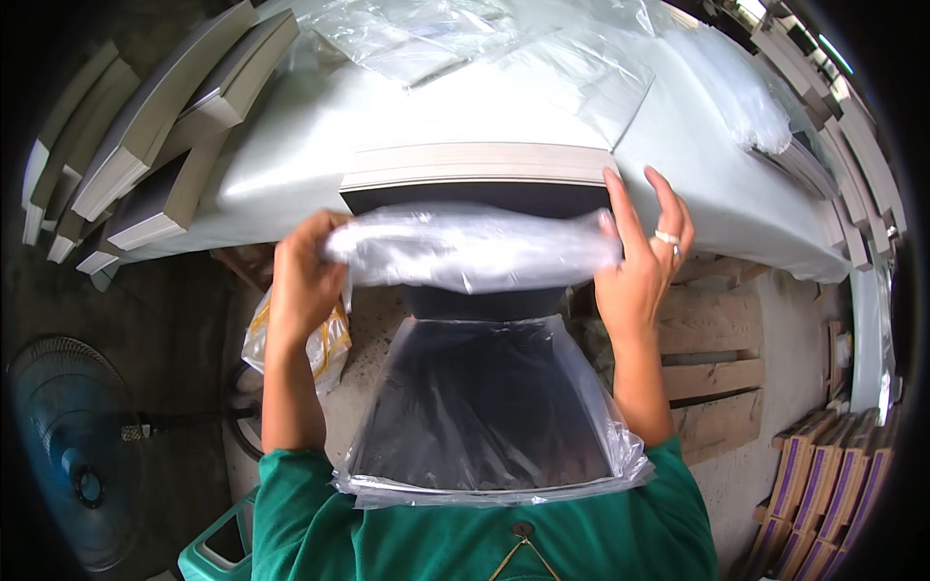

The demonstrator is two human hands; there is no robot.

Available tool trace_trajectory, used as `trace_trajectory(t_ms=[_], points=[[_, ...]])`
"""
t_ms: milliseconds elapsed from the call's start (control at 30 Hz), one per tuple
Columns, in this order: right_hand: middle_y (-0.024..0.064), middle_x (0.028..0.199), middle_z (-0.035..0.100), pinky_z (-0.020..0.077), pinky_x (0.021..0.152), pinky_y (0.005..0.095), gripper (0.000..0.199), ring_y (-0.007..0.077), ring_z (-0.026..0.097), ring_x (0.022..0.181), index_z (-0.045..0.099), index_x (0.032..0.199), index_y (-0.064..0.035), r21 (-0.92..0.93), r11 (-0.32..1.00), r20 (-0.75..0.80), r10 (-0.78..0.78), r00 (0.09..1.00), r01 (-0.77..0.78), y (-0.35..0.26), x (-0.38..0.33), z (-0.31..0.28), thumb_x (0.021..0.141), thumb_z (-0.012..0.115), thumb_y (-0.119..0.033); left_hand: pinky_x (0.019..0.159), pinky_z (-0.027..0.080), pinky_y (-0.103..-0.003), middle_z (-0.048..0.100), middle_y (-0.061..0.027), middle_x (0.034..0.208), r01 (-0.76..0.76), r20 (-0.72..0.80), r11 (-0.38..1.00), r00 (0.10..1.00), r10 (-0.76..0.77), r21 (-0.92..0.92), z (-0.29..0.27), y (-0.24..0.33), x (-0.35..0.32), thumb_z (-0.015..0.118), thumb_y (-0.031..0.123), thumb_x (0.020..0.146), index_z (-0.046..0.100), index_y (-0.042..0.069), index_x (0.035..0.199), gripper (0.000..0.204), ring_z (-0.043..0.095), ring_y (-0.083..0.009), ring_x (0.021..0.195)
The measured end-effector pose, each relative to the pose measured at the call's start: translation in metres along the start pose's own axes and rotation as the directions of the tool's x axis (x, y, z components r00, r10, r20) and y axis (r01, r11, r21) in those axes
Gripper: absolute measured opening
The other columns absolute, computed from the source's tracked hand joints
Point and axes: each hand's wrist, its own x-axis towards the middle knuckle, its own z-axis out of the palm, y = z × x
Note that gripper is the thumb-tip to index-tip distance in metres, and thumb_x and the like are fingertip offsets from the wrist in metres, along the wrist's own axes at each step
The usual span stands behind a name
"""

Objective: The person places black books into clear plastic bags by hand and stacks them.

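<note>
A crumpled clear plastic bag (475,247), smeared by motion, stretches between my hands. My left hand (308,266) is closed on its left end. At the other end my right hand (644,247) has its fingers spread upward, with the thumb side against the plastic. Just beyond, a thick dark-covered book (484,197) with pale page edges lies at the table's near edge, partly behind the bag. Below, on my lap, rests a flat dark item (480,402) inside a clear plastic sleeve.
Stacks of thick books (155,145) stand at the table's left, more (833,165) at its right. Loose plastic bags (417,44) lie on the pale table cover (281,165). A fan (73,455) is at lower left, a wooden pallet (712,368) and boxes (823,474) at right.
</note>
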Motion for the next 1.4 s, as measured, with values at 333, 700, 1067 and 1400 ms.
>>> trace_trajectory(t_ms=[333, 700, 1067, 1400], points=[[0.0088, 0.132, 0.034, 0.0228, 0.098, 0.0431, 0.049, 0.0299, 0.03, 0.12, 0.052, 0.123, -0.0222, -0.034, 0.999, -0.013, 0.029, 0.999, -0.03, 0.007, -0.005, 0.0, 0.077, 0.061, -0.009, 0.063, 0.044, -0.029, 0.054, -0.0083, 0.077, 0.041, 0.038, 0.263, 0.999, -0.014, -0.964, 0.001, 0.003, -0.024, 0.06, 0.014, 0.066, 0.042, 0.001, 0.111, 0.049, 0.053, -0.0189, 0.061], [0.0192, 0.121, 0.046, 0.0294, 0.095, 0.0499, 0.025, 0.0391, 0.035, 0.116, 0.062, 0.104, -0.009, -0.094, 0.95, -0.303, -0.312, 0.9, 0.297, 0.021, -0.06, -0.006, 0.08, 0.061, -0.016, 0.058, 0.043, -0.026, 0.054, -0.0112, 0.085, -0.574, -0.167, 0.684, 0.698, 0.696, 0.451, 0.01, -0.022, -0.049, 0.07, 0.009, 0.068, 0.067, 0.011, 0.101, 0.033, 0.054, -0.0188, 0.069], [-0.0016, 0.099, 0.056, 0.0362, 0.079, 0.0292, 0.033, 0.0198, 0.045, 0.095, 0.069, 0.094, -0.0138, 0.078, 0.944, -0.275, -0.288, 0.917, 0.32, 0.022, -0.022, -0.003, 0.063, 0.07, -0.003, 0.066, 0.043, -0.029, 0.061, -0.0127, 0.09, 0.042, 0.466, 0.945, 0.877, 0.12, -0.324, -0.015, -0.01, -0.015, 0.057, 0.024, 0.083, 0.061, -0.007, 0.087, 0.031, 0.057, -0.0184, 0.077], [-0.0019, 0.078, 0.056, 0.038, 0.061, 0.0237, 0.025, 0.0081, 0.049, 0.067, 0.057, 0.11, -0.008, 0.276, -0.684, 0.909, -0.043, 0.414, -0.675, 0.089, -0.117, 0.019, 0.085, 0.054, -0.007, 0.064, 0.048, -0.026, 0.063, -0.0053, 0.09, 0.751, 0.625, 0.125, 0.619, -0.476, -0.648, 0.038, -0.175, -0.058, 0.067, 0.022, 0.077, 0.059, 0.006, 0.099, 0.028, 0.059, -0.0149, 0.072]])
